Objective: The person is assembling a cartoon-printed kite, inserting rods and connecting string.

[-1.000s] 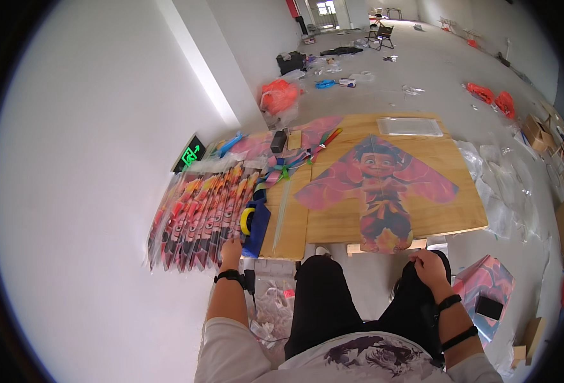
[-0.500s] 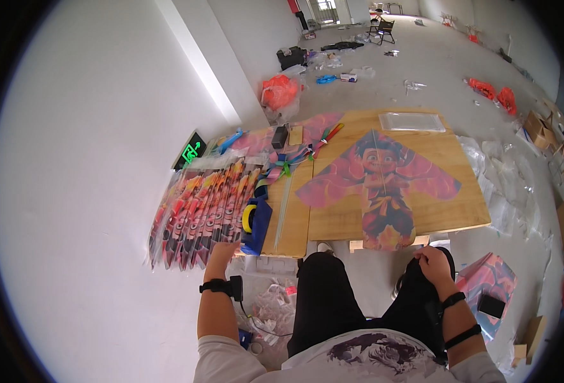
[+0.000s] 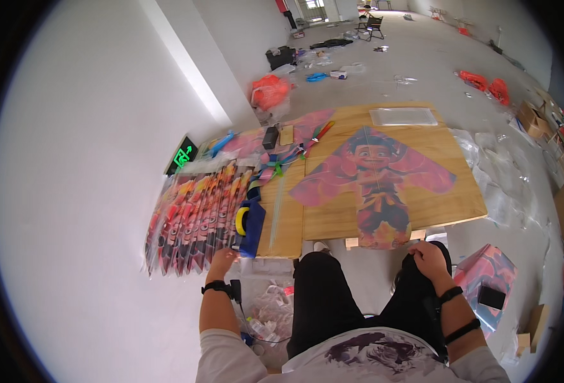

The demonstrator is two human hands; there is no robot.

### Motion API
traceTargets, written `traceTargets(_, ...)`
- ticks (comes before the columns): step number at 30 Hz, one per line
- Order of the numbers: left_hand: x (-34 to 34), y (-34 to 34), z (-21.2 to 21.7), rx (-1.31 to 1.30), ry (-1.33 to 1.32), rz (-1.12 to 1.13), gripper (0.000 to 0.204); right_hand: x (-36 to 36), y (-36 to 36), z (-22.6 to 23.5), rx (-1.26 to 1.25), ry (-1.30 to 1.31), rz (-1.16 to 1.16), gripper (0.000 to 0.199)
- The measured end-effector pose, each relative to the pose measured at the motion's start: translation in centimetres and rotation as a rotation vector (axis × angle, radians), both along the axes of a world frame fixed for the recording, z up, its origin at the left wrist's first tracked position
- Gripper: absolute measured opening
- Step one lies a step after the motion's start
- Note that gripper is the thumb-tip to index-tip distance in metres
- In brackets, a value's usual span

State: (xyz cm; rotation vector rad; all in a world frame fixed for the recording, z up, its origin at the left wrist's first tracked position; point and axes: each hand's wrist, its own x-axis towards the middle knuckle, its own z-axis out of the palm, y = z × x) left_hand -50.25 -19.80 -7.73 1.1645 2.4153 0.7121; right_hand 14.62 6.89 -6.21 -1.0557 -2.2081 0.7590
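Head view. Step looked like a reach at the table's (image 3: 333, 226) near edge; gripping there called for a light pinch.

Left hand (image 3: 224, 257) half-curled, hold unclear to me, just beside blue tape dispenser (image 3: 252, 231) and wrapped printed sheets (image 3: 196, 214).

Right hand (image 3: 430, 259) loosely curled on black trousers (image 3: 326, 293), contents hidden; spread kite (image 3: 383, 204) lay ahead-left.

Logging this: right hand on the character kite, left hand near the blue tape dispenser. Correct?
No: the head view shows the right hand on the right leg, not the character kite; the left hand is near the blue tape dispenser.
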Motion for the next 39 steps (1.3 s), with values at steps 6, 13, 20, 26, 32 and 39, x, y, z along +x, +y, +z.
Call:
traceTargets(6, -0.2, 3.5, 2.6, -0.332, 0.338, -0.131, 0.022, 1.0, 0.0, 0.0, -0.035, 0.008, -0.058, 0.018)
traceTargets(13, 4.5, 4.0, 3.2, -0.604, 0.792, 0.044, 0.02, 1.5, -0.2, 0.4, -0.023, 0.021, -0.064, 0.018)
traceTargets(20, 12.1, 3.6, 3.5, 0.066, 0.078, 0.038, 0.01, 2.2, -0.7, -0.2, -0.011, 0.059, -0.066, 0.018)
traceTargets(26, 28.4, 7.0, 9.8, 0.521, -0.646, -0.094, 0.022, -2.2, -1.4, 1.5, -0.401, 0.244, 0.026, 0.018)
traceTargets(32, 37.0, 10.8, 10.7, 0.636, -0.555, -0.222, 0.029, -8.6, -4.9, 6.7, -0.586, 0.493, 0.34, 0.031)
traceTargets(39, 41.1, 11.8, 12.0, 0.595, -0.326, -0.299, 0.036, -8.4, -5.4, 6.4, -0.609, 0.581, 0.281, 0.031)
